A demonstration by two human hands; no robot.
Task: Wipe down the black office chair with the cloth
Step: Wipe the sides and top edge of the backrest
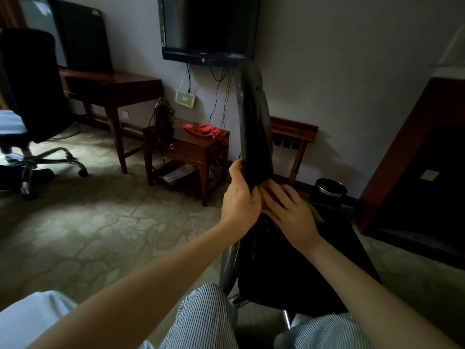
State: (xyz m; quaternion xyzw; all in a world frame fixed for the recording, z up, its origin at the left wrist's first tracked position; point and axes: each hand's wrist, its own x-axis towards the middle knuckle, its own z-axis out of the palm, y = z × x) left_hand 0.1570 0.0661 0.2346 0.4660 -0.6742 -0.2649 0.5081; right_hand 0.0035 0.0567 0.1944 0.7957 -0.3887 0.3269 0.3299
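The black office chair (254, 127) stands right in front of me, side-on, its thin backrest rising upright and its seat (302, 278) below my arms. My left hand (240, 197) grips the lower front edge of the backrest, thumb on one side and fingers wrapped behind. Where backrest and seat meet, my right hand (289, 210) lies with fingers spread flat. It presses on a dull olive cloth (316, 212), of which only a small edge shows past the hand.
A second black office chair (32, 84) stands at the far left by a wooden desk (113, 84). A side table (193, 147) carries a red cloth (203, 129) and a dark bag. A black bin (329, 190) and a wooden rack (294, 132) stand behind the chair.
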